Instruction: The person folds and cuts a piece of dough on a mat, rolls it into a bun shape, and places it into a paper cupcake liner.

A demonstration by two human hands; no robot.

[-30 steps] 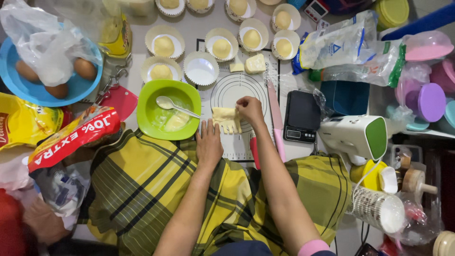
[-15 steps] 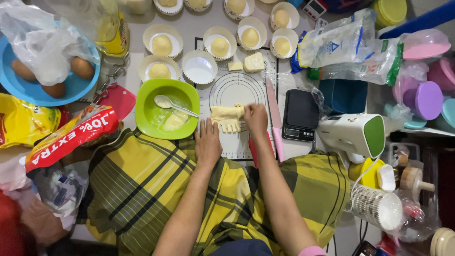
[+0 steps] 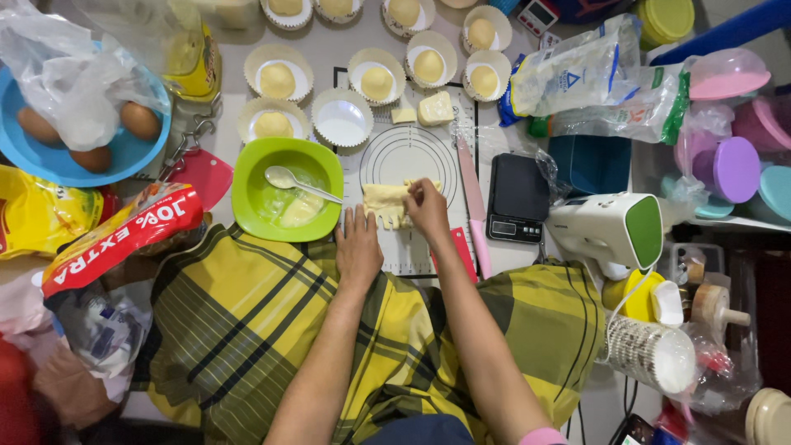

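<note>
A pale yellow piece of dough (image 3: 384, 203) lies on a white baking mat (image 3: 409, 148) printed with circles. My right hand (image 3: 428, 208) pinches the dough's right edge. My left hand (image 3: 358, 245) rests flat just below and left of the dough, fingertips touching it. A green bowl (image 3: 287, 189) with a white spoon (image 3: 295, 181) and yellowish filling sits left of the dough.
Several paper cups with dough balls (image 3: 377, 76) line the far side. A pink knife (image 3: 472, 198), black scale (image 3: 516, 198), hand mixer (image 3: 614, 232), blue plate of eggs (image 3: 78, 144), flour bags (image 3: 577, 78) and a stack of paper cups (image 3: 651, 354) surround the mat.
My right hand has slid from the dough's top toward its right edge and nearer me. The dough looks more folded. My left hand has hardly shifted.
</note>
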